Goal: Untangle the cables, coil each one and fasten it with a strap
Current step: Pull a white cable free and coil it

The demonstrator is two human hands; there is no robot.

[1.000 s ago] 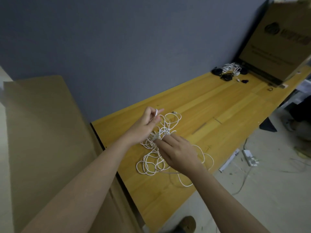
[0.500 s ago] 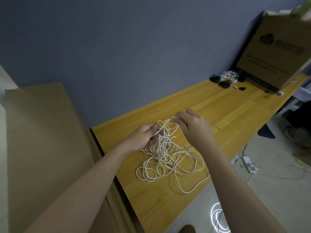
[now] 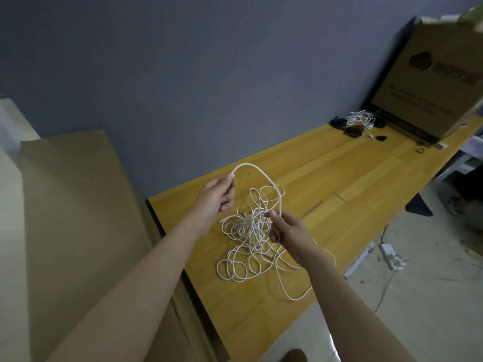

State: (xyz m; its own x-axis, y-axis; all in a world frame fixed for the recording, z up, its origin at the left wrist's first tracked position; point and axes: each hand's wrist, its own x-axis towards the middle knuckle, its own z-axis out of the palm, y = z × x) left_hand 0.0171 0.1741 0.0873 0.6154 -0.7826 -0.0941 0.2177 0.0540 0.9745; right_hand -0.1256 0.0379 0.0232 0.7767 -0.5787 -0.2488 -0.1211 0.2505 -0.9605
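A tangle of thin white cables (image 3: 251, 246) lies on the yellow wooden table (image 3: 339, 178) in front of me. My left hand (image 3: 218, 195) grips one cable near its end, raised above the table at the left of the pile. From it a white strand (image 3: 252, 167) arches up and over to my right hand (image 3: 286, 229), which pinches the same strand just above the tangle. One long loop (image 3: 295, 297) of cable trails toward the table's near edge.
Coiled black and white cables with dark straps (image 3: 356, 124) lie at the table's far end beside a large cardboard box (image 3: 428, 82). A cardboard sheet (image 3: 78, 218) leans at the left. A power strip (image 3: 390, 259) lies on the floor to the right.
My left hand has lifted up and left with the cable end. My right hand has slid back down along the strand toward the tangle, so a tall arch now spans between them.
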